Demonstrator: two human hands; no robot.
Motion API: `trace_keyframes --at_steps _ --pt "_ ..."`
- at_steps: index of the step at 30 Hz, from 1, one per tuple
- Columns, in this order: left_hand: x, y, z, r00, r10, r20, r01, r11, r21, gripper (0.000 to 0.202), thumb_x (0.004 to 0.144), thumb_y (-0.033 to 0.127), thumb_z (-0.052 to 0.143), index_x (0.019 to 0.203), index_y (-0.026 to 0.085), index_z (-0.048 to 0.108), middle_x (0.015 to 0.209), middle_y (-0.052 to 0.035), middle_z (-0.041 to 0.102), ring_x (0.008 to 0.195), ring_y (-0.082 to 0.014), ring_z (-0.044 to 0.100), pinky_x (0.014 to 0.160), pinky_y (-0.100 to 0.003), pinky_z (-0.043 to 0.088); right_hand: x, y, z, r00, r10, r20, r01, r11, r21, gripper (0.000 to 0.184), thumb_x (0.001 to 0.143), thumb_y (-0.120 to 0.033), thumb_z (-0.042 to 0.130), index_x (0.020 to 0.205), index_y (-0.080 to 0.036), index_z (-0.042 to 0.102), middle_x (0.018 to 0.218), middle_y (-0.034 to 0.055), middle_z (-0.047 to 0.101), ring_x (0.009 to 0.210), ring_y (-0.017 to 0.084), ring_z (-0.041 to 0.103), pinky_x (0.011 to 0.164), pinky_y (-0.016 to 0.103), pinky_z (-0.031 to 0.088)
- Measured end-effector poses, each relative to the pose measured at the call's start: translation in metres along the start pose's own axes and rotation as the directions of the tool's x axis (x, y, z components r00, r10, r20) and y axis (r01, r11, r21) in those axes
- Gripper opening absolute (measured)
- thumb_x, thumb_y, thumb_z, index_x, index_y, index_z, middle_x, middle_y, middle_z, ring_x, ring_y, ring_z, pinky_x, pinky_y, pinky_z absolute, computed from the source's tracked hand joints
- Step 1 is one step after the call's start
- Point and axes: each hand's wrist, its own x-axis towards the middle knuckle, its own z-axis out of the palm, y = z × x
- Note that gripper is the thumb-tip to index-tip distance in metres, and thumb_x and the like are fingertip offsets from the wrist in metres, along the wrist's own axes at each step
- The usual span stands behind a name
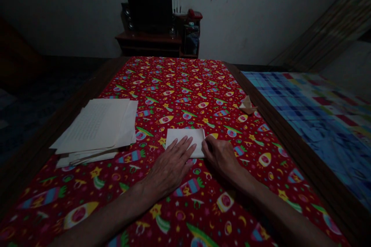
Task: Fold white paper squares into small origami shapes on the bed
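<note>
A small white folded sheet of paper [185, 134] lies flat on the red patterned cloth [185, 96] in front of me. My left hand [174, 164] rests on its lower left part, palm down with the fingers stretched out. At the paper's right edge, my right hand [222, 156] has its fingers curled, with thumb and forefinger pinching that edge. The pinched part is mostly hidden by the fingers. To the left, a loose stack of paper sheets [95, 123] lies on the cloth, its top sheet showing faint print.
A small folded paper piece [247, 106] in white and brown sits near the cloth's right edge. Behind the far end stands a desk [150, 38] with a dark monitor [149, 9] and a red telephone [194, 14]. Blue checked bedding [304, 123] spreads at the right.
</note>
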Motion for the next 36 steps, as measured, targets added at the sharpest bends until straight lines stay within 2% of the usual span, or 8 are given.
trace_keyframes --at_steps 13,17,23,25,27,29,32,36 --pt "0.002 0.002 -0.001 1.0 -0.023 0.017 0.024 1.0 -0.017 0.042 0.095 0.026 0.036 0.136 0.014 0.036 0.144 -0.0112 0.038 0.136 -0.0226 0.027 0.111 -0.045 0.027 0.0 0.0 0.002 1.0 -0.01 -0.017 0.01 1.0 -0.02 0.026 0.088 -0.027 0.04 0.073 -0.015 0.058 0.054 0.0028 0.059 0.042 0.01 0.046 0.048 0.024 0.021" --pt "0.002 0.002 -0.002 1.0 -0.015 0.021 0.015 1.0 -0.025 0.041 0.095 0.025 0.037 0.136 0.017 0.038 0.143 -0.0081 0.039 0.137 -0.0221 0.026 0.112 -0.045 0.026 -0.001 0.0 0.002 1.0 -0.009 -0.006 0.009 0.999 -0.041 0.025 0.089 -0.027 0.041 0.074 -0.015 0.058 0.055 0.0032 0.061 0.043 0.011 0.049 0.047 0.024 0.021" --pt "0.004 0.003 -0.005 1.0 -0.013 0.025 0.013 0.999 -0.029 0.039 0.096 0.028 0.036 0.134 0.019 0.04 0.143 -0.0062 0.04 0.137 -0.0201 0.026 0.111 -0.044 0.026 0.002 0.0 -0.002 1.0 0.006 0.019 -0.005 0.997 -0.072 0.024 0.089 -0.027 0.043 0.076 -0.016 0.059 0.057 0.0026 0.061 0.046 0.013 0.053 0.047 0.024 0.029" --pt "0.003 0.003 -0.005 0.999 -0.022 0.026 0.022 1.0 -0.02 0.04 0.096 0.031 0.036 0.135 0.02 0.039 0.144 -0.0054 0.039 0.137 -0.0202 0.026 0.112 -0.044 0.025 0.001 -0.004 -0.005 0.999 -0.005 -0.045 0.0 0.994 -0.112 0.025 0.091 -0.027 0.041 0.085 -0.014 0.061 0.066 0.0061 0.065 0.056 0.017 0.058 0.05 0.025 0.037" --pt "0.002 0.003 -0.003 0.999 -0.03 0.037 0.03 0.999 -0.012 0.041 0.096 0.031 0.036 0.135 0.02 0.039 0.145 -0.0052 0.037 0.138 -0.0211 0.023 0.112 -0.044 0.024 -0.004 -0.012 -0.008 0.985 -0.089 -0.149 0.065 0.985 -0.158 0.029 0.092 -0.025 0.038 0.105 -0.011 0.06 0.091 0.014 0.067 0.081 0.023 0.063 0.064 0.03 0.047" --pt "0.0 0.002 -0.001 0.998 -0.024 0.051 0.025 1.0 -0.01 0.041 0.094 0.029 0.039 0.134 0.019 0.041 0.146 -0.0055 0.035 0.139 -0.0217 0.02 0.114 -0.044 0.02 -0.013 -0.024 -0.008 0.951 -0.249 -0.182 0.217 0.959 -0.18 0.038 0.092 -0.022 0.038 0.124 -0.007 0.05 0.122 0.0198 0.056 0.112 0.029 0.052 0.086 0.039 0.047" --pt "-0.003 0.0 0.001 0.996 0.045 0.072 -0.045 0.999 -0.01 0.044 0.091 0.028 0.045 0.134 0.019 0.041 0.146 -0.0073 0.034 0.14 -0.024 0.015 0.114 -0.045 0.017 -0.03 -0.038 -0.004 0.881 -0.471 -0.033 0.468 0.88 -0.08 0.053 0.092 -0.028 0.042 0.138 -0.004 0.032 0.143 0.0196 0.035 0.135 0.029 0.026 0.106 0.044 0.036" --pt "-0.002 -0.006 -0.006 0.992 0.07 0.105 -0.069 0.997 -0.018 0.038 0.094 0.031 0.039 0.129 0.021 0.047 0.145 -0.0074 0.035 0.14 -0.0244 0.015 0.113 -0.045 0.02 -0.046 -0.031 -0.002 0.869 -0.482 0.109 0.481 0.876 0.039 0.072 0.091 -0.041 0.044 0.145 -0.005 0.014 0.149 0.0186 0.021 0.139 0.027 0.016 0.109 0.045 0.032"
